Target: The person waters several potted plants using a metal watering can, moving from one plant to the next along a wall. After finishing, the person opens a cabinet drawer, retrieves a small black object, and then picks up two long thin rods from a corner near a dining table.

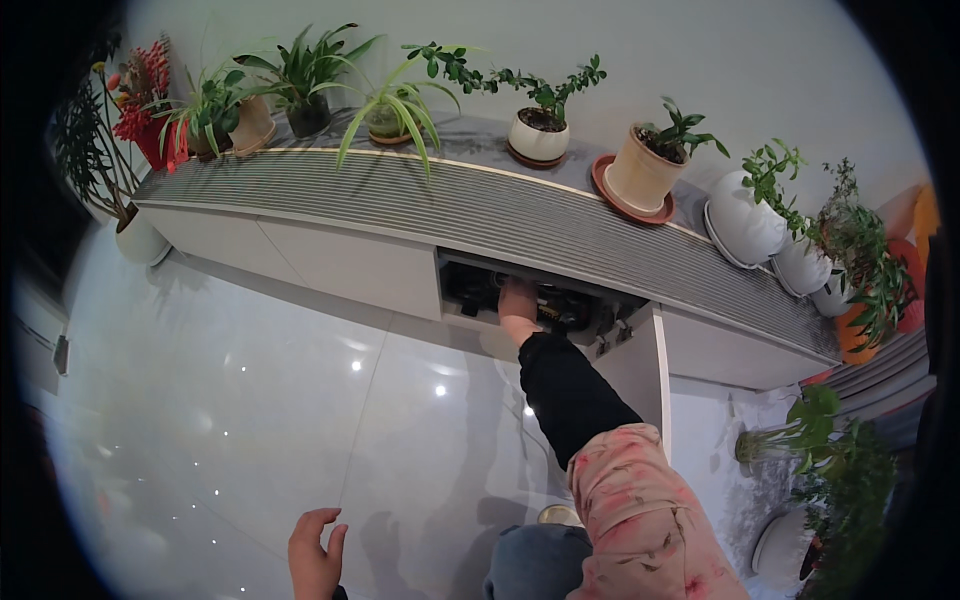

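Note:
A long, low cabinet (352, 266) stands before me, with one compartment open. My right hand (517, 300) reaches into that compartment, among dark objects (566, 307) too shadowed to name. Its fingertips are lost in the dark, so whether they grip anything is unclear. Beside the hand, a small yellow-marked item (550, 310) shows. To the right of the opening, the hinged cabinet door (637, 367) is swung outward, close to my right forearm. Over the floor at lower left, my left hand (315, 553) hangs with thumb and fingers apart, holding nothing.
Along the cabinet's ridged top (480, 191) stand several potted plants, including a white pot (538, 139), a beige pot (641, 176) on a red saucer and a round white planter (742, 217). More plants (817, 450) are at right. The glossy tiled floor (285, 390) reflects lights.

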Demonstrator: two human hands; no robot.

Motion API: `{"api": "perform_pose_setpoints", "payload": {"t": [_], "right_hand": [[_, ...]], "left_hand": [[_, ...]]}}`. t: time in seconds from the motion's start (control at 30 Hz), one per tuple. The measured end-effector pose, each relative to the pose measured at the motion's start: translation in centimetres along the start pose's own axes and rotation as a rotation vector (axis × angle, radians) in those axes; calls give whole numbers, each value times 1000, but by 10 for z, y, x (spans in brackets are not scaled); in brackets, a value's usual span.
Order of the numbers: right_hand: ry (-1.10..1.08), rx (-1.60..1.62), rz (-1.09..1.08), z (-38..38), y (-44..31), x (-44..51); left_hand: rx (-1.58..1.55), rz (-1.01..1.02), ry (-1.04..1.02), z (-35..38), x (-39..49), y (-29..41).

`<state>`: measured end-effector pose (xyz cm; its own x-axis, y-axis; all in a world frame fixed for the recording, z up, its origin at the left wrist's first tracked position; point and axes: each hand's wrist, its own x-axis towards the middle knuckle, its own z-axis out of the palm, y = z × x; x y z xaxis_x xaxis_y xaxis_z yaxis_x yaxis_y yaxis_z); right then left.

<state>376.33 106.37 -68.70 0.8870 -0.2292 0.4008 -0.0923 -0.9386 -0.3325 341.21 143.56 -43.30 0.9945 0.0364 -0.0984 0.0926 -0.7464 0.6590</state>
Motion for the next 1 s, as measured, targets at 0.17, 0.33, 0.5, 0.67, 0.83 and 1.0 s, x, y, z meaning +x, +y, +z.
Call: {"api": "perform_pose_setpoints", "payload": {"t": [0.17, 0.33, 0.5, 0.67, 0.83, 1.0], "right_hand": [[-72, -142, 71, -24, 25, 3], [-89, -89, 117, -54, 39, -1], [-89, -224, 45, -71, 52, -1], [-147, -211, 61, -82, 56, -3], [-114, -211, 43, -84, 58, -6], [-49, -238, -13, -84, 63, -13]], "left_hand": [[-34, 37, 57, 7, 5, -4], [-53, 38, 31, 10, 6, -10], [-43, 48, 12, 12, 4, -9], [-41, 84, 24, 13, 4, -9], [-38, 100, 19, 14, 4, -12], [-31, 95, 22, 13, 3, -12]]}}
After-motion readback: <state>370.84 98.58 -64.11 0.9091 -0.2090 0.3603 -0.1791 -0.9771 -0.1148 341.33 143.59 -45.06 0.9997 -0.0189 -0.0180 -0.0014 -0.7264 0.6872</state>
